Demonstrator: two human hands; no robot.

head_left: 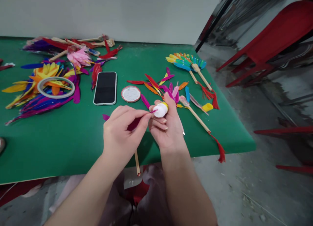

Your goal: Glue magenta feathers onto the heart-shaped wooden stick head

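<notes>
My left hand point(124, 125) pinches a magenta feather point(134, 124) between thumb and fingers. The feather's thin end reaches the white end of a small white-and-yellow bottle point(160, 110), which my right hand point(168, 128) grips. Whether the tip touches the bottle or only overlaps it, I cannot tell. Just beyond my right hand lie loose feathers point(151, 82) in red, orange and magenta. A yellow cap-like piece point(207, 107) rests to the right, near a wooden handle point(198, 118) with a red tassel point(220, 151). Below my left hand, another wooden stick point(137, 162) overhangs the table edge.
On the green table point(80, 138) are a phone point(105, 88), a round white lid point(131, 94) and a tape roll point(55, 96) on a heap of colourful feathers point(46, 72). Finished-looking feather fans point(187, 61) lie at the back right. A red chair point(274, 40) stands beyond.
</notes>
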